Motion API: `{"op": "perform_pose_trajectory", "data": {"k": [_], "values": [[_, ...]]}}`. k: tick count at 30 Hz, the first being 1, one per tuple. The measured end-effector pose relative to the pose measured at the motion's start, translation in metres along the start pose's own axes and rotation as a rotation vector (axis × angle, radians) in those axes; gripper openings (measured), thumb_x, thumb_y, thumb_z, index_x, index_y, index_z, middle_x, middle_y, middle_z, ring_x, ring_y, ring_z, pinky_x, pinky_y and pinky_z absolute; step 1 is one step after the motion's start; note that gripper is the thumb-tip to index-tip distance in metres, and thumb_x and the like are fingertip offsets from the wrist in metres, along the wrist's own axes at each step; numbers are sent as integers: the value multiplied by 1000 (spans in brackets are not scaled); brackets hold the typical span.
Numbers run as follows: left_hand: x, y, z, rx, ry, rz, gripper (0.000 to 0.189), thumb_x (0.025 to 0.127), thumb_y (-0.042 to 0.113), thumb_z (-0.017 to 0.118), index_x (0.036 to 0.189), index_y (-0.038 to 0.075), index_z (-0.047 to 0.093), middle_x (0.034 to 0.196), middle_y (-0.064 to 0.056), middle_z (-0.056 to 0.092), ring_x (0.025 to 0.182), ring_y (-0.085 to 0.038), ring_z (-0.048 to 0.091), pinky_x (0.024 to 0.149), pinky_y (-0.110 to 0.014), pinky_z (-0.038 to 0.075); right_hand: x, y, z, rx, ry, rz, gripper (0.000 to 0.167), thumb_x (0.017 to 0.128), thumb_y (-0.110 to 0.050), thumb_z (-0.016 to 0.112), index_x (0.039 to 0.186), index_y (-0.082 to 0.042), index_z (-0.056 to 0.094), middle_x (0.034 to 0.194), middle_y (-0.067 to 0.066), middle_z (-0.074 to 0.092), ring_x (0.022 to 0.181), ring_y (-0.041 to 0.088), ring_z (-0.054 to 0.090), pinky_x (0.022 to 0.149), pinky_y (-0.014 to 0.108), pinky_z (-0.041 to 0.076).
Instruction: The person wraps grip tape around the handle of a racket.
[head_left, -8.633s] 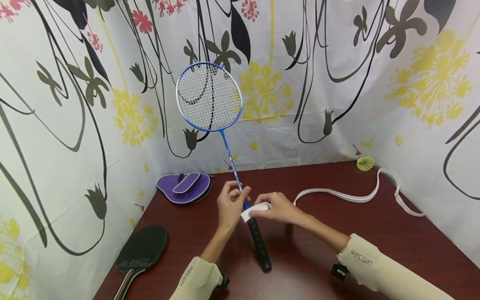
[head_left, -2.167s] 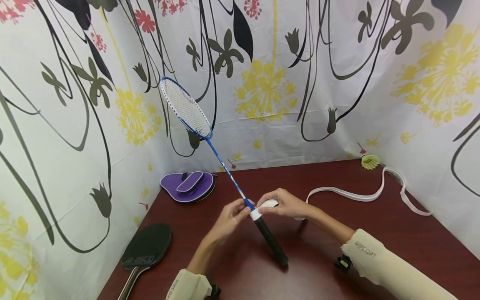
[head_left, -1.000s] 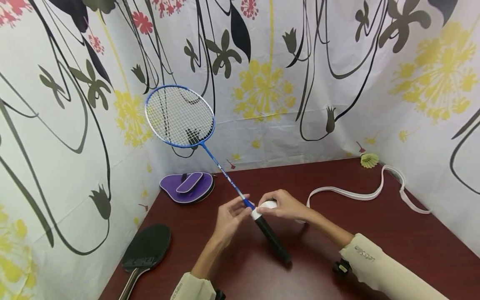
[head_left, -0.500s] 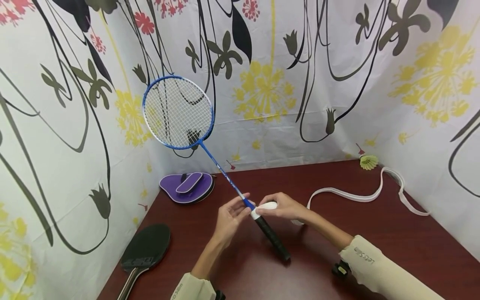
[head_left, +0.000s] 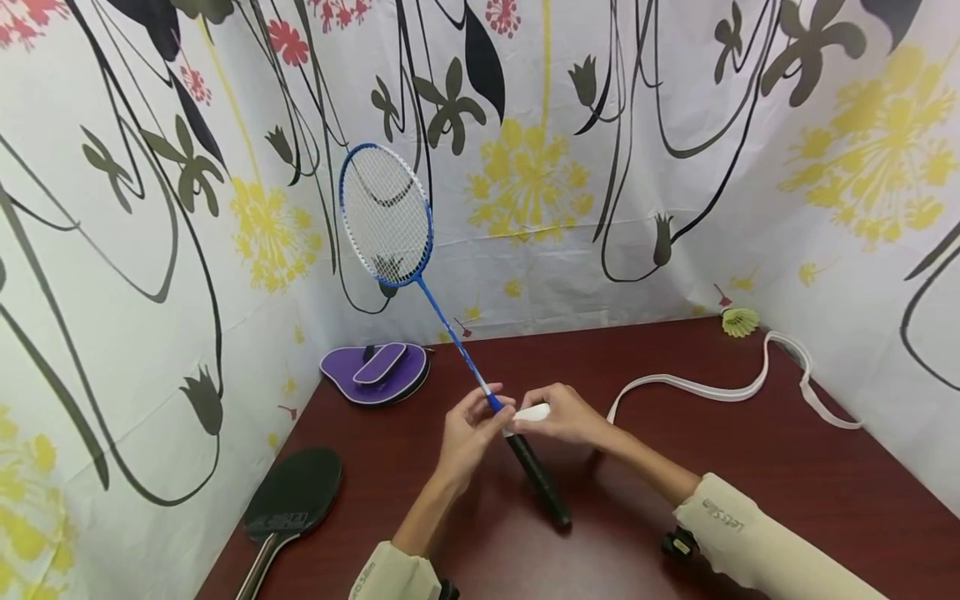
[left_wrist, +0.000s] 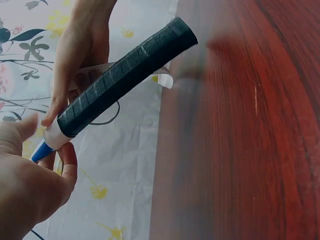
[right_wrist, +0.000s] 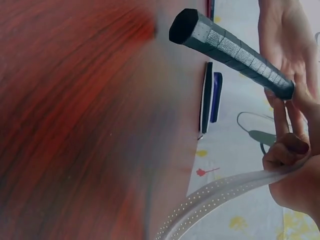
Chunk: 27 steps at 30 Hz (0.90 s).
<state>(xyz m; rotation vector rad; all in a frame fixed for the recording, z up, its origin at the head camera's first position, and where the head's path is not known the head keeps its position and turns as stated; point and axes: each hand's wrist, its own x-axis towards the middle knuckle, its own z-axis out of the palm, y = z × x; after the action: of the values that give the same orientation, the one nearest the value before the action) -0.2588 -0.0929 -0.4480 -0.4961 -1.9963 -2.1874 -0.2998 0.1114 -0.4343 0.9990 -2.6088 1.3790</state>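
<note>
A blue and white badminton racket (head_left: 454, 336) is held tilted over the table, its head up and to the left. My left hand (head_left: 463, 433) grips it with thumb and fingers at the blue cone just above the handle. The black handle (left_wrist: 125, 70) points down to the right, its butt toward me. White perforated grip tape (right_wrist: 215, 192) runs from my right hand (head_left: 567, 414), which pinches it close to the handle's top. In the left wrist view a white band (left_wrist: 55, 136) of tape circles the handle top, beside the fingertips of both hands.
The tape's long loose tail (head_left: 712, 392) curves across the table's right side. A yellow shuttlecock (head_left: 739, 322) lies at the back right. To the left are a purple paddle case (head_left: 375, 375) and a black table tennis bat (head_left: 294, 492). Patterned curtain (head_left: 637, 192) encloses the table.
Tape that stood loose at the handle top 8.6 seconds ago now wraps round it. In the last half second the racket turned, its head swinging right and showing narrower; the left thumb shifted over the band.
</note>
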Motion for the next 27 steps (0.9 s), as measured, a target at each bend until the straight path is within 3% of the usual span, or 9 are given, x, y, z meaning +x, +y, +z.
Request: {"op": "perform_pose_trajectory", "data": {"k": [4, 8, 13, 20, 24, 27], "values": [[2, 1, 0, -18, 2, 24, 38, 96, 3, 74, 133, 2, 65, 114, -25, 73, 108, -28, 70, 87, -27, 58, -2, 0, -2, 0, 14, -1, 18, 90, -35, 83, 84, -19, 77, 71, -10, 66, 59, 6, 53, 53, 21, 43], [2, 7, -5, -47, -46, 11, 42, 96, -1, 71, 138, 0, 63, 118, -29, 70, 115, -36, 67, 92, -30, 58, -4, -1, -7, 55, -32, 20, 14, 92, -32, 81, 91, -18, 81, 73, -4, 70, 56, 5, 50, 51, 21, 42], [3, 13, -10, -15, -98, 16, 47, 98, -1, 69, 143, -1, 58, 121, -32, 68, 117, -39, 65, 94, -31, 57, -2, -4, -11, 73, -74, 25, 14, 92, -29, 82, 89, -16, 81, 68, 1, 67, 54, 3, 46, 50, 20, 39], [1, 10, -14, -38, -119, 7, 52, 99, -1, 67, 148, -3, 52, 121, -31, 69, 122, -53, 59, 96, -33, 57, 1, -3, -10, 157, -107, 56, 25, 91, -26, 83, 83, -2, 79, 62, 2, 58, 54, 4, 44, 51, 20, 39], [0, 7, -16, -42, -109, 12, 52, 100, -3, 65, 149, -4, 50, 122, -29, 70, 121, -50, 61, 96, -32, 56, 2, 0, -9, 204, -133, 59, 22, 93, -23, 80, 86, -2, 79, 62, 4, 58, 55, 4, 43, 52, 20, 38], [0, 6, -16, -45, -121, 29, 52, 100, -2, 65, 150, -5, 48, 124, -29, 69, 119, -41, 66, 97, -32, 56, 4, 1, -10, 214, -136, 78, 20, 93, -23, 80, 86, -4, 80, 62, 2, 58, 55, 5, 44, 53, 20, 39]]}}
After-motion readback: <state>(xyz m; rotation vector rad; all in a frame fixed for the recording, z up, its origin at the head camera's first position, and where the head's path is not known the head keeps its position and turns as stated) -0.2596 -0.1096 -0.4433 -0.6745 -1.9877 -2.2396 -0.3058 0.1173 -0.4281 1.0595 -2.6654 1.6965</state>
